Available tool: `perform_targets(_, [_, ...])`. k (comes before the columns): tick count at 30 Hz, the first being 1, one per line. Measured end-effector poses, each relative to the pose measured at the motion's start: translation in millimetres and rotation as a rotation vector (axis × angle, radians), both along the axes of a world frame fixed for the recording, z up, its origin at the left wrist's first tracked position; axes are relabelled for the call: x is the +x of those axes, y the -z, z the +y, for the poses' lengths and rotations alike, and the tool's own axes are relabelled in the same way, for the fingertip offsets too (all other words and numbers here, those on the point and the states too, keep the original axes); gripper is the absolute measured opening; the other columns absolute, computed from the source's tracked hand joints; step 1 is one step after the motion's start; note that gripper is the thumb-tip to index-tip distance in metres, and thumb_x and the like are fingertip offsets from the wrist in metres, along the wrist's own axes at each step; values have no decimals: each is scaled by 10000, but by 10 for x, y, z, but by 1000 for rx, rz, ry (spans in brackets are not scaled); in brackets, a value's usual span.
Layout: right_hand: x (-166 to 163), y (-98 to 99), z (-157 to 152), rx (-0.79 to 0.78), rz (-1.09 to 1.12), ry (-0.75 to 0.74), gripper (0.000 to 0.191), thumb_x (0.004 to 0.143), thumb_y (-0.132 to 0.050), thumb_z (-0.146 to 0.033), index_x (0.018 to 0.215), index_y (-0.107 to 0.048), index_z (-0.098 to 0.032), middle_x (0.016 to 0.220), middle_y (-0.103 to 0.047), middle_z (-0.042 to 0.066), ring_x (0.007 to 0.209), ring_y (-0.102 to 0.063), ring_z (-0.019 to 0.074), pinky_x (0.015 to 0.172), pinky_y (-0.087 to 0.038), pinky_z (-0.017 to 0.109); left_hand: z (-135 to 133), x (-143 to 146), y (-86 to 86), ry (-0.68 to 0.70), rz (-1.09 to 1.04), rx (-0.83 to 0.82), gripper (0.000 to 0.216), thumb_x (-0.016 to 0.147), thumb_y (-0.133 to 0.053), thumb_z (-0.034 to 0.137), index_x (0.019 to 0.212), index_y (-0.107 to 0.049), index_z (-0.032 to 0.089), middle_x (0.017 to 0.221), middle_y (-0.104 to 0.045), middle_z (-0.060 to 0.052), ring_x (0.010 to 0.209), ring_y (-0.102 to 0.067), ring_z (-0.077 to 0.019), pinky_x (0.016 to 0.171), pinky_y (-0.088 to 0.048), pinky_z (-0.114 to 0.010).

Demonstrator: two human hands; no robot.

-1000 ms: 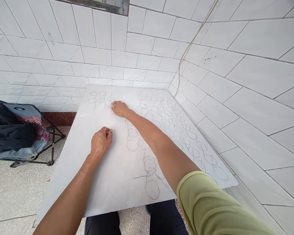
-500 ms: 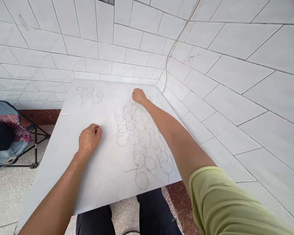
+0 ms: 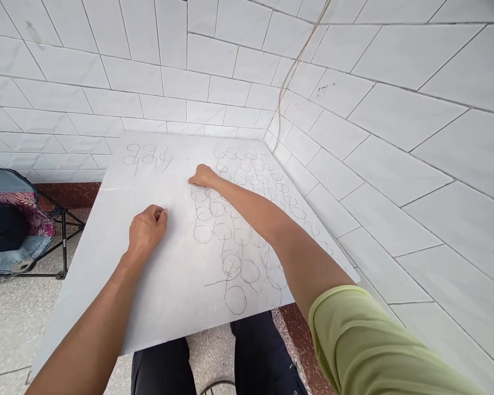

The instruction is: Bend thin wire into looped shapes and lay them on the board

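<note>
A white board (image 3: 107, 274) lies across my knees in a tiled corner. Rows of thin wire loops (image 3: 223, 231) cover its right half, and a small group of loops (image 3: 148, 156) lies at the far left. My right hand (image 3: 203, 175) reaches to the top of the middle column of loops, fingers pinched together on the wire there. My left hand (image 3: 147, 230) rests on bare board left of the loops, fingers curled in with the thumb against them; what they hold, if anything, is hidden.
White tiled walls close in behind and to the right of the board. A thin cable (image 3: 296, 66) hangs down the corner. A folding stool (image 3: 12, 241) piled with clothing stands on the floor at left. My dark trousers (image 3: 251, 356) show below the board.
My right hand went from the loops at the far left to the far right rows, then came back to the top of the middle column. My left hand stayed put.
</note>
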State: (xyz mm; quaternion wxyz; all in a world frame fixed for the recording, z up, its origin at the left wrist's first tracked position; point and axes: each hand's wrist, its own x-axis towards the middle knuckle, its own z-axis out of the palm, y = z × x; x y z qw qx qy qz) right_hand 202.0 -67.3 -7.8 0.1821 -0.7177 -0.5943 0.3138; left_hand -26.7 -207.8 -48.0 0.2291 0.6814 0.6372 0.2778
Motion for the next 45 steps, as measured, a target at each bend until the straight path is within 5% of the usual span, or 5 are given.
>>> perform_targets(11, [190,-270,-90,253,575,214,134,924,-681,-154,860,-563,-163,825,-745,107,547,-657,131,414,-390,213,-35,15,-10,-13,-125,37,334,944,-539,514,1026,-684,224,879,-724,-64,715,-618,-228,643,-428,-334])
perform_targets(20, [-337,-296,-879,138,1120,121,119,957,-692,-184,877,-614,-146,919,-775,119,779,-766,169,530,-507,211,-116,51,-221,8,-737,72,802,824,-763,527,1500,-455,223,1510,-508,-174,1091,-661,-253,705,-580,-317])
perform_targets(26, [-515,-159,-1204,81,1170,64,144,918,-738,-246,864,-634,-164,895,-769,96,732,-743,156,495,-490,219,-99,-14,-254,269,-1095,-37,625,827,-796,429,1374,-606,192,1156,-698,-131,908,-693,-207,707,-572,-329])
perform_targets(34, [-330,-23,-1343,99,1039,16,299,783,-856,-342,760,-596,-198,703,-667,10,561,-618,112,423,-416,220,-63,-53,-243,258,-1189,-155,346,777,-835,346,1057,-766,156,852,-628,-43,663,-552,-109,524,-367,-238])
perform_targets(45, [-306,-21,-1558,101,824,-294,207,847,-755,-373,880,-646,-200,749,-736,39,599,-688,153,472,-461,236,-29,-54,-206,155,-1193,-133,267,875,-737,391,906,-726,126,843,-636,-65,673,-583,-126,592,-473,-272])
